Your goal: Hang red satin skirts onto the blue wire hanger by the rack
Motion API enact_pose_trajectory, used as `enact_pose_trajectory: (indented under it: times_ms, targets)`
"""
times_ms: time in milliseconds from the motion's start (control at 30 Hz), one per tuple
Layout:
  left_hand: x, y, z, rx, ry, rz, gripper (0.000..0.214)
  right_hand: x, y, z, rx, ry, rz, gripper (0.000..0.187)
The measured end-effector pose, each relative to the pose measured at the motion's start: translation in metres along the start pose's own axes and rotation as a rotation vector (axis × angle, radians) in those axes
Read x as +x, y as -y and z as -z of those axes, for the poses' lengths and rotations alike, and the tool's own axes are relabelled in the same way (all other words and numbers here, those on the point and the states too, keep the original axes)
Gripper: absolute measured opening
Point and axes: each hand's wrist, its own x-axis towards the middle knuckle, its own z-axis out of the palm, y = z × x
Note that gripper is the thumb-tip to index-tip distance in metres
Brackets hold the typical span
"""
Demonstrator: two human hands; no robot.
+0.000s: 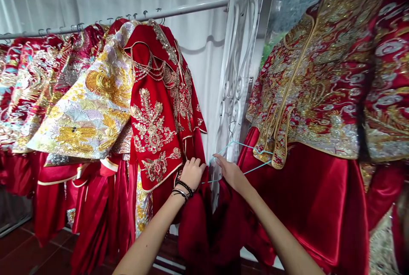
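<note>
A thin light-blue wire clothes hanger (255,170) is held at mid-height, its hook pointing up. My left hand (191,174), with dark beads and bangles at the wrist, is curled closed at the hanger's left end; its fingertips are partly hidden. My right hand (232,175) is at the middle of the hanger, thumb side up, closed about the lower bar and cloth as far as shows. A dark red garment (209,228) hangs down below both hands; how it sits on the bar is partly hidden. Just left of my left hand hangs a red jacket (151,117) with gold embroidery.
A rail (191,8) on the left carries several embroidered red garments and a pale gold-patterned piece (92,108). White scrolled metalwork (236,66) stands ahead. On the right, a gold-embroidered jacket (329,83) hangs over a red satin skirt (313,206). White curtains (198,53) hang behind.
</note>
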Motion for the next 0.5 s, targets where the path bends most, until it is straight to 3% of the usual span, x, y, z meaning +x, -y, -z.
enact_pose_trajectory:
  times_ms: [233, 367, 500]
  targets:
    - [-0.011, -0.008, -0.014, -0.193, -0.083, 0.043, 0.020, 0.005, -0.006, -0.006, -0.043, 0.015, -0.061, 0.026]
    - [-0.027, 0.008, -0.021, -0.426, -0.103, 0.101, 0.019, 0.003, -0.012, -0.006, 0.042, 0.026, -0.098, 0.024]
    - [-0.048, 0.028, -0.032, -0.598, -0.021, 0.024, 0.026, 0.005, -0.011, -0.008, 0.082, 0.010, -0.104, 0.024]
